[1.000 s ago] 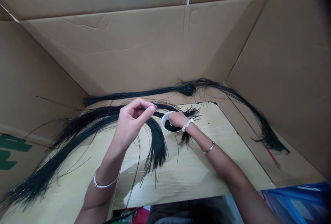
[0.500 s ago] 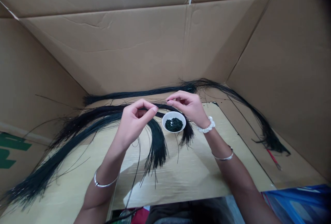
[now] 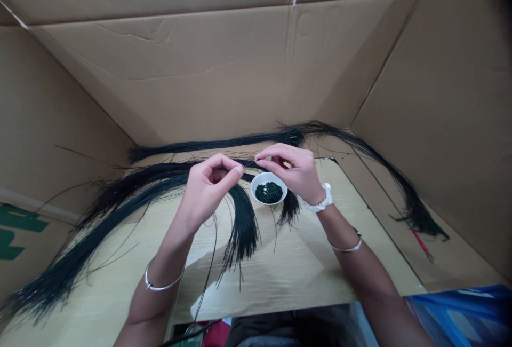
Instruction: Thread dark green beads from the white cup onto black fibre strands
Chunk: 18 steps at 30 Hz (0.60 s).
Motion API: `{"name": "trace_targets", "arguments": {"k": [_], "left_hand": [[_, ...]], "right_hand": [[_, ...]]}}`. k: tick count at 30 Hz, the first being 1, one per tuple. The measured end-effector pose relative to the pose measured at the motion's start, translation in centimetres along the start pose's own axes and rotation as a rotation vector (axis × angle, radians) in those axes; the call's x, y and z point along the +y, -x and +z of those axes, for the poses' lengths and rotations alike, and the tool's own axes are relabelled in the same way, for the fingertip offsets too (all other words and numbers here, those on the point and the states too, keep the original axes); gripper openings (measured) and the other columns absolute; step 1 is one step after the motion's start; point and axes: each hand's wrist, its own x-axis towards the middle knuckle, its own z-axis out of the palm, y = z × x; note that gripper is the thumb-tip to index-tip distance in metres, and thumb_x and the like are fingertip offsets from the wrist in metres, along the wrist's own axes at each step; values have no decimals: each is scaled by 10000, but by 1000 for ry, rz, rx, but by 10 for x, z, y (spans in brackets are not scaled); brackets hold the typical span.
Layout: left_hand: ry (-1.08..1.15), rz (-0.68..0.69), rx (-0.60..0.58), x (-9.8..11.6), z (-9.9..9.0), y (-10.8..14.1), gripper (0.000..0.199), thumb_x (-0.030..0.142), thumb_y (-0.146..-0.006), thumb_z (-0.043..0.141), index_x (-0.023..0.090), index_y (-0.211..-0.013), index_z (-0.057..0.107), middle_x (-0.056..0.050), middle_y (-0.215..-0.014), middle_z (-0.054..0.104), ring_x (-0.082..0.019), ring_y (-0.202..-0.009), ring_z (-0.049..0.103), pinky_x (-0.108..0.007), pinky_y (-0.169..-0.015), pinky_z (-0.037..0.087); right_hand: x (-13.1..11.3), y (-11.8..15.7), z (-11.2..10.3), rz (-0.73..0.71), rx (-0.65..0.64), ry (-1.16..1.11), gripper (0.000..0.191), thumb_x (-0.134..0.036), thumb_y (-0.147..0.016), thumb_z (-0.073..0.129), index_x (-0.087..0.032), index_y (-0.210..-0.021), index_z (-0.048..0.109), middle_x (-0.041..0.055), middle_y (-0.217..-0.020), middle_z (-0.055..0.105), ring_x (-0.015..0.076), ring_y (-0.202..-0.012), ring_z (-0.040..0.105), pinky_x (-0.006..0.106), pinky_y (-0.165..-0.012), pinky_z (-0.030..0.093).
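Head view: cardboard walls (image 3: pixel 168 69) rise behind the bench (image 3: pixel 288 283), whose near edge runs along the bottom of the frame. Black strands (image 3: pixel 244 224) sweep across it. A white bowl (image 3: pixel 278 192) of dark green bits (image 3: pixel 269 192) sits just below the hands. The left hand (image 3: pixel 206 189) and right hand (image 3: pixel 294 172) each pinch strands, their fingers (image 3: pixel 230 164) closed narrowly.

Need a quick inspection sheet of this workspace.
surface: pale wood-grain board on brown corrugated cardboard
job's things: long dark green fibre hanks lying across the board; small round white bowl holding dark bits
clutter: red-handled tool on the cardboard, right of the board
grippers: bare left hand and bare right hand pinch strands above the bowl
cables: thin dark line at lower edge, cannot tell if cable
surroundings: cardboard walls; blue printed material at lower right
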Motion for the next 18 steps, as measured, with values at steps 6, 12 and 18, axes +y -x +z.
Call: {"name": "trace_targets", "arguments": {"k": [6,12,18], "left_hand": [[-17,-5,-5,0,0,2,201,341,-825,765,161,-790,683,6,-709,620,-93,-615,463,-213,-539,319],[-31,5,-9,1,1,3,202,341,-824,764,158,-792,684,3,-717,622,-92,-611,458,-213,-536,317],[-18,7,-9,2,0,3,204,339,-820,765,158,-780,679,3,-717,621,-93,-611,463,-211,-540,329]], "right_hand": [[-1,0,0,-7,7,4,67,-228,-894,731,-194,-949,748,12,-882,767,77,-621,571,242,-602,489],[-1,0,1,3,8,5,72,-235,-895,730,-190,-949,745,12,-873,757,73,-590,532,241,-576,465],[0,0,2,10,15,3,62,-223,-892,735,-191,-945,739,6,-872,751,66,-583,510,235,-566,450]]}}
